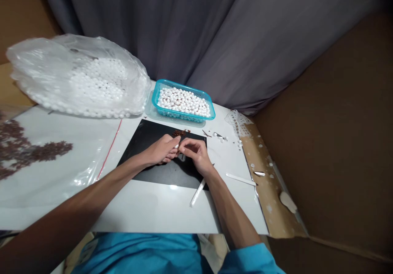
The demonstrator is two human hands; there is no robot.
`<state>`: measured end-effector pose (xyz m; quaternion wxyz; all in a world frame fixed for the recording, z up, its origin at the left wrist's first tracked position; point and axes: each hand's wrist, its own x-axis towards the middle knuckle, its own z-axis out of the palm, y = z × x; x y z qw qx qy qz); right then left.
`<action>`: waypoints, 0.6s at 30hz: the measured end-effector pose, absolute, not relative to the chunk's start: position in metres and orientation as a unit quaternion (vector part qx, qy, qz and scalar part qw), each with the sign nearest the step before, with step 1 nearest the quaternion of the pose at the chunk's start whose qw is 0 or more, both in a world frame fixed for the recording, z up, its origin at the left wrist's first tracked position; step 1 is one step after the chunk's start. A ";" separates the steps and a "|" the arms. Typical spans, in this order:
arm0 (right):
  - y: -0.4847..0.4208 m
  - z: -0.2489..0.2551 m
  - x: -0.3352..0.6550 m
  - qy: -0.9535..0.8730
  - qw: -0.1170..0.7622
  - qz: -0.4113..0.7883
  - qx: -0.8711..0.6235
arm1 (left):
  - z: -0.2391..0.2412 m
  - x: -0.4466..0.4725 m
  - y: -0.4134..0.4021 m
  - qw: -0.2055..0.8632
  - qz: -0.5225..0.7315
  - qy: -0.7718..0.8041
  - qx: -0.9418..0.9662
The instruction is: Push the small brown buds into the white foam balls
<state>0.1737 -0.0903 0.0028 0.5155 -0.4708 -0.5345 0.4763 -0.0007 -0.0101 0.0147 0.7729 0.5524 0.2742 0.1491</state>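
My left hand (162, 149) is closed over the black mat (172, 180), and a bit of a small white ball (176, 146) shows at its fingertips. Beside it, my right hand (196, 154) makes a pinch with thumb and forefinger close to that ball. Whatever lies in the right pinch is too small to make out. Just beyond the hands, a little heap of brown bits (178, 133) rests on the mat's far part. A white stick-like tool (198, 193) lies partly beneath my right forearm.
A blue basket (158, 86) full of white balls stands behind the mat. Left of it bulges a clear bag (39, 73) of white balls; nearer is a zip bag (82, 159) with brown pieces. To the right lie another white stick (241, 179), loose balls and lace (238, 122).
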 end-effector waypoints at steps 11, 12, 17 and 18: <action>-0.091 -0.003 0.171 -0.521 0.531 0.470 -0.475 | 0.011 0.001 -0.012 0.760 0.161 0.267 0.570; -0.092 -0.003 0.171 -0.521 0.532 0.470 -0.473 | 0.011 0.001 -0.012 0.758 0.158 0.263 0.575; -0.093 -0.004 0.171 -0.518 0.537 0.475 -0.467 | 0.007 0.000 -0.011 0.756 0.146 0.248 0.588; -0.093 -0.004 0.171 -0.518 0.538 0.475 -0.466 | 0.006 0.000 -0.011 0.755 0.148 0.248 0.588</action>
